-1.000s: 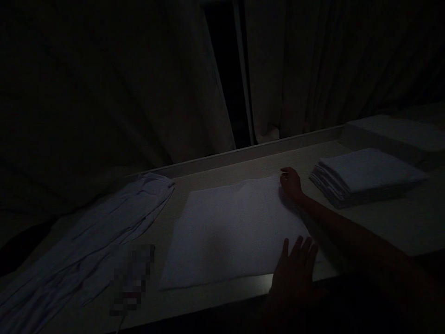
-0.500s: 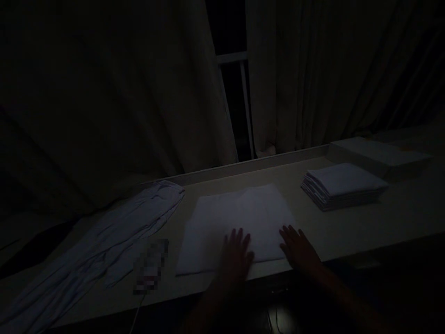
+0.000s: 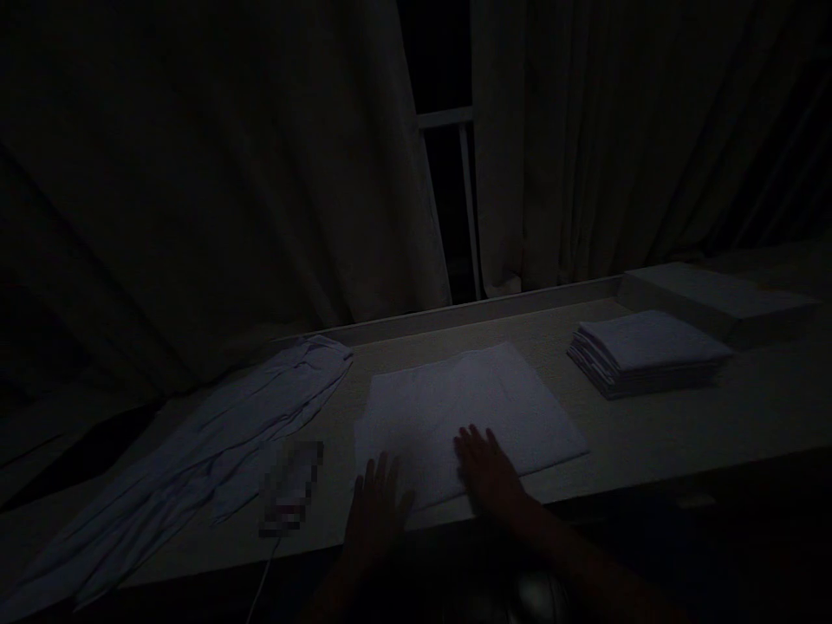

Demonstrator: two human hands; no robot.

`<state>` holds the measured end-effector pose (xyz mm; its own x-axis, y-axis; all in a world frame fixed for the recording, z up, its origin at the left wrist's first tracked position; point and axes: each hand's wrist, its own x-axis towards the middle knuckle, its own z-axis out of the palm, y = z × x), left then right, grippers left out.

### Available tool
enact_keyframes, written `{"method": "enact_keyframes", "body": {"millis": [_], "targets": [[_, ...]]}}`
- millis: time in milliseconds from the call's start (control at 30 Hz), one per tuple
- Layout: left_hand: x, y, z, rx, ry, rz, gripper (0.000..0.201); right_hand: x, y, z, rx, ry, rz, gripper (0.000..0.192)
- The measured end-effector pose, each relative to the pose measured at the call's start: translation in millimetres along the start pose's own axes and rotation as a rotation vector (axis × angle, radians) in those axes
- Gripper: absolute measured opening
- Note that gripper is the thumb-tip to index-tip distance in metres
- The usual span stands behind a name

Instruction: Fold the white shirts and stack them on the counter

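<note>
A folded white cloth [image 3: 468, 399] lies flat on the pale table in front of me. My left hand [image 3: 377, 507] rests at its near left corner, fingers spread and palm down. On the near edge, around the middle, my right hand [image 3: 487, 468] is laid flat with its fingers stretched out. Neither hand holds anything. To the right sits a neat stack of folded white cloths [image 3: 650, 351]. Loose, rumpled white cloth [image 3: 214, 433] stretches along the left side of the table. The light is very dim, so fine detail is lost.
A blurred-out device with a cable [image 3: 289, 490] lies left of the cloth. Behind the stack stands a pale box-like block [image 3: 708, 290]. A low ledge [image 3: 468, 314] runs along the table's back, with dark curtains [image 3: 292, 173] hanging beyond it.
Both hands have slid left across the cloth: the left from its near middle to the near left corner, the right from the right edge to the near middle. The view has shifted slightly.
</note>
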<state>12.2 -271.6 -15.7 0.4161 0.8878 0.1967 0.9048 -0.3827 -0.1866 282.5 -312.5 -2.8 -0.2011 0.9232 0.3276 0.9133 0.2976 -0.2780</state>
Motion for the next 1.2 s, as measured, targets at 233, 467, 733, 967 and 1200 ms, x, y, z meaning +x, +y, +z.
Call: {"method": "enact_keyframes", "body": {"millis": [233,467,733,967,1200], "targets": [[5,-19,9.9,-0.036,-0.015,0.076,0.058,63,-87,37,0.149,-0.032,-0.129,0.06],[5,-15,10.5,-0.103,0.071,0.065,0.066,35,-32,21,0.113,-0.067,-0.088,0.07],[6,-16,10.0,-0.114,0.047,0.056,0.067,-22,104,-24,-0.084,-0.085,0.169,0.07],[6,-16,14.5,-0.129,0.076,0.062,0.069,-65,175,-45,-0.224,-0.038,0.331,0.064],[7,-16,14.6,-0.114,0.061,0.061,0.067,-74,171,-36,-0.295,-0.037,0.357,0.065]]}}
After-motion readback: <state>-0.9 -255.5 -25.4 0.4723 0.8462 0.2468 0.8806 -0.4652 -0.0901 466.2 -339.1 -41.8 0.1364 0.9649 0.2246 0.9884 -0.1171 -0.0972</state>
